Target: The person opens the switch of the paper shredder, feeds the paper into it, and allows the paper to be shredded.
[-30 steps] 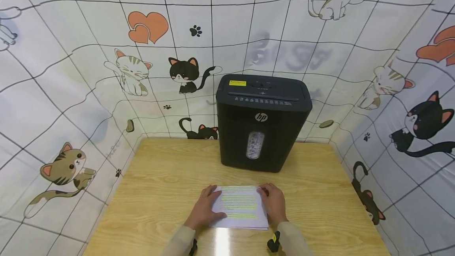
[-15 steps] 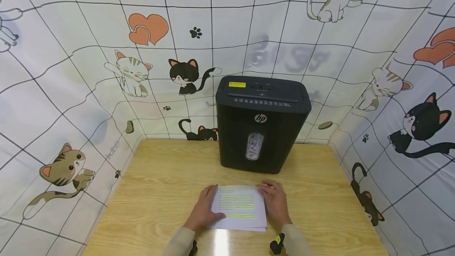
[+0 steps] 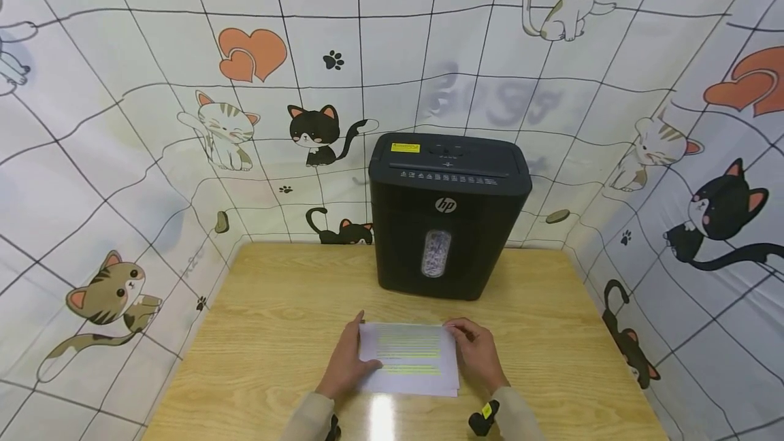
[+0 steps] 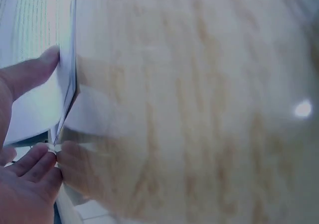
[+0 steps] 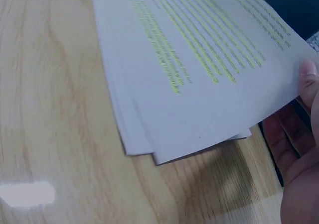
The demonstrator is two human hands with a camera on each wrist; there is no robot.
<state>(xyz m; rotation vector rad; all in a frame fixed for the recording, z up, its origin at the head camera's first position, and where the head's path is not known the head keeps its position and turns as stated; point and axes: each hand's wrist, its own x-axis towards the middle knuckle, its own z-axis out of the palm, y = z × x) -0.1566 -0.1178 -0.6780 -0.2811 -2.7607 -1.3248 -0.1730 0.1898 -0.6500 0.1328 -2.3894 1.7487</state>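
A small stack of printed paper [image 3: 416, 385] lies on the table in front of the shredder. Yellow highlighting crosses its top sheet [image 5: 194, 117]. My left hand [image 3: 345, 363] is at the stack's left side: the thumb presses on the page, and the fingers lie straight along the edge and past the far corner. With thumb above and fingers below, my right hand [image 3: 480, 358] pinches the top sheet near its far right corner. In the right wrist view that sheet is lifted off and sits askew over the lower sheets [image 5: 132, 143].
A black HP shredder [image 3: 404, 237] stands behind the paper, with a feed slot on top and shreds showing in its window [image 3: 436, 254]. The wooden table [image 3: 288, 291] meets cat-print wall sheets [image 3: 257, 135] at the back and sides.
My left fingers have straightened outward, away from the page's far left corner. My right hand keeps its place at the far right corner. The head view has shifted slightly.
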